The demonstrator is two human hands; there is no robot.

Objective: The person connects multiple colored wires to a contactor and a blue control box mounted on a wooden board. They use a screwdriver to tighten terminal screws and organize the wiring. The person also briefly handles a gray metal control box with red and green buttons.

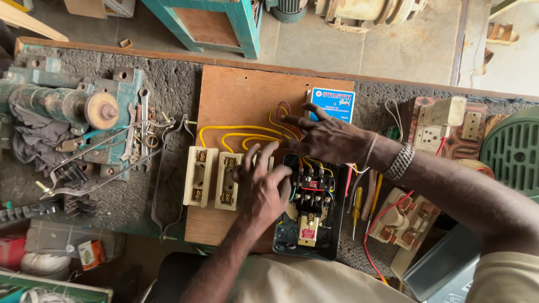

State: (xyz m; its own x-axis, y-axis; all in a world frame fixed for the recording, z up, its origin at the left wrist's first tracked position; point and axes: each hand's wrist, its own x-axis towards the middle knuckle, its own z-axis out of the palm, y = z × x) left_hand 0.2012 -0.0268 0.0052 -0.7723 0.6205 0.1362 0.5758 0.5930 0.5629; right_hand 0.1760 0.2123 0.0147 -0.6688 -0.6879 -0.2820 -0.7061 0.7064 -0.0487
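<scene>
The black starter box [307,216] lies open at the near right edge of the plywood board [236,95], its contactor, coloured wires and small yellow part showing inside. The left hand [264,188] rests flat over the box's left side and the third cream fuse holder, fingers spread and clamped on nothing. The right hand [328,137] presses loosely open on the yellow wires [236,132] above the box, gripping nothing I can make out. Two cream fuse holders [212,177] sit just left of the left hand. A blue-and-white carton [332,104] stands behind the right hand. Screwdrivers [357,205] lie just right of the box, a cream switch with red wire [401,221] beyond them. A green bench grinder [73,109] stands well to the left.
</scene>
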